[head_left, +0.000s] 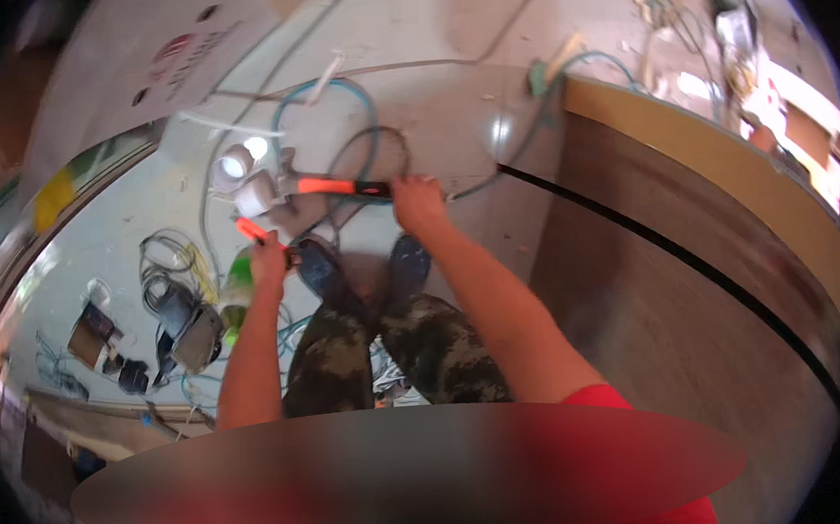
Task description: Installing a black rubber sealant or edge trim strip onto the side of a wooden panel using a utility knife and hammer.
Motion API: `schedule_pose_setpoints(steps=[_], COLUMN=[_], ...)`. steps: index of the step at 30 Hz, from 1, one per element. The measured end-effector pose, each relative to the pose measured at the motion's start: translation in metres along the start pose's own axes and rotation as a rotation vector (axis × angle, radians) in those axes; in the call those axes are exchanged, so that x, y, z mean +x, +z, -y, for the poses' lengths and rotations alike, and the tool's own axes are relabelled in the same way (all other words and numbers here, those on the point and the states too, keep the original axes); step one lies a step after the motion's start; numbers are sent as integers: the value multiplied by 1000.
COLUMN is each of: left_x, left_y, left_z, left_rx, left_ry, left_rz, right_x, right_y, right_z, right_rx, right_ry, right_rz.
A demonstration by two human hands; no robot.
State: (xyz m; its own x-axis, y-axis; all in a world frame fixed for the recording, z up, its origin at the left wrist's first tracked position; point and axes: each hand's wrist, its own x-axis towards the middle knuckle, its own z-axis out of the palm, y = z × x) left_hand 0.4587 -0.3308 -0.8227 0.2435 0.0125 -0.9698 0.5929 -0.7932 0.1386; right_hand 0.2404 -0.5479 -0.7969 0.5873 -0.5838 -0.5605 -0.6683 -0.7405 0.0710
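My right hand is closed around the black end of a hammer's handle. The hammer has an orange and black handle and lies level, its metal head toward the left. Lower and to the left, my left hand grips a small tool with an orange body and a dark end. Its exact kind is hidden by my fingers. Two white rolls are on the floor just beyond the left hand, close to the hammer's head. A green container stands beside my left wrist.
My shoes are on the pale floor, with a blue-green hose and dark cables looping ahead. Power tools and coiled cords lie at left. A brown board fills the right side. A large white panel leans at far left.
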Motion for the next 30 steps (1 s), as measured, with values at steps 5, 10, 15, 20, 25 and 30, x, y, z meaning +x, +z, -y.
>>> schedule_pose_setpoints(steps=[5, 10, 15, 20, 25, 30], left_x=[-23, -209, -365, -458, -515, -537], left_y=[-60, -77, -155, -211, -187, -134], left_z=[-54, -64, -60, -118, -235, -349], left_rx=[115, 756, 559, 421, 650, 512], left_ry=[-117, 440, 390, 422, 588, 580], left_rz=[-31, 24, 124, 156, 75, 141], right_x=[21, -50, -146, -261, -184, -84], right_y=[-63, -186, -321, -508, -592, -610], right_z=[42, 40, 41, 4, -57, -135], right_rx=[206, 512, 1550, 2143, 2167, 2780], right_ry=[-92, 104, 761, 765, 820, 913], right_rz=[-70, 242, 475, 384, 15, 421])
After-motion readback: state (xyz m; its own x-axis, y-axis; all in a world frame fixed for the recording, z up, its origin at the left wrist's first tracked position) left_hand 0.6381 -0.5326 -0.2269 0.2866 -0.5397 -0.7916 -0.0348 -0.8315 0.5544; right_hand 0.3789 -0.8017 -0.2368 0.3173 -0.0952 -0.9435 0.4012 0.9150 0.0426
